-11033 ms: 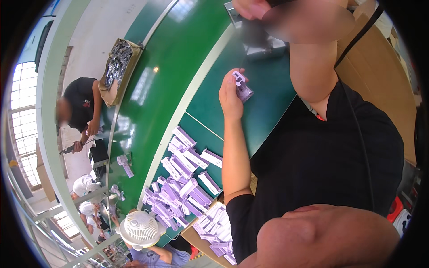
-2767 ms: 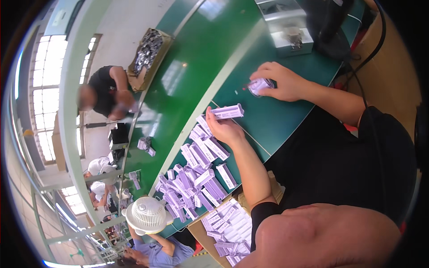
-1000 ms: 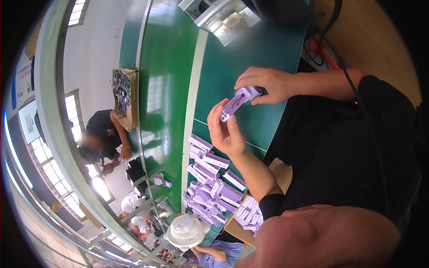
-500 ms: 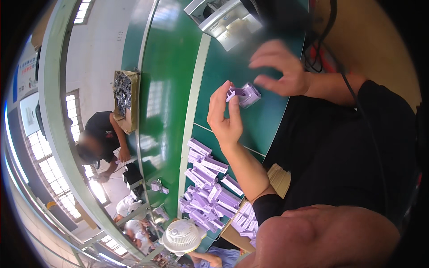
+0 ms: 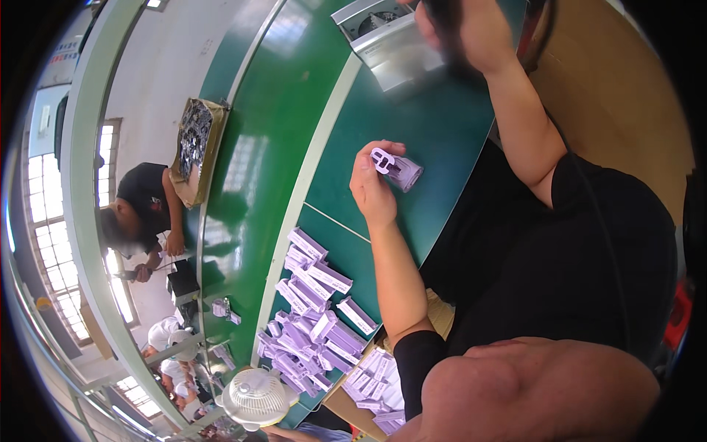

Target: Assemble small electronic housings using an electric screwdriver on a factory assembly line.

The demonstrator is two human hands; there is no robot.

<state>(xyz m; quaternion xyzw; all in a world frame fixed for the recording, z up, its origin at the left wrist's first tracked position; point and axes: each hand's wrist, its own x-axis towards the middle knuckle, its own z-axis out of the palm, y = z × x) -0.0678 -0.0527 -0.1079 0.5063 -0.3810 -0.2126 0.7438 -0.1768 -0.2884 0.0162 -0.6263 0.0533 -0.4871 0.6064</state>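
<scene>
My left hand (image 5: 374, 184) is closed around a small lilac plastic housing (image 5: 403, 172) with a clear, see-through end. The end with cut-outs faces up between thumb and fingers, and the hand holds it over the green worktop (image 5: 434, 214). At the top of the view, my right hand (image 5: 482, 33) grips a dark, blurred tool (image 5: 446, 33) whose kind I cannot make out. That hand is beside a silver box-shaped machine (image 5: 398, 55) with a round dark opening.
A pile of lilac plastic housings (image 5: 313, 320) lies on the bench, with a carton (image 5: 345, 409) of more below it. A white fan (image 5: 256, 398) stands nearby. Across the green conveyor (image 5: 258, 147), a person (image 5: 143, 199) works near a box of dark parts (image 5: 195, 147).
My right hand has moved up, away from the left hand, to the machine, and now grips a dark tool. The left hand has turned the housing. The whole view has shifted.
</scene>
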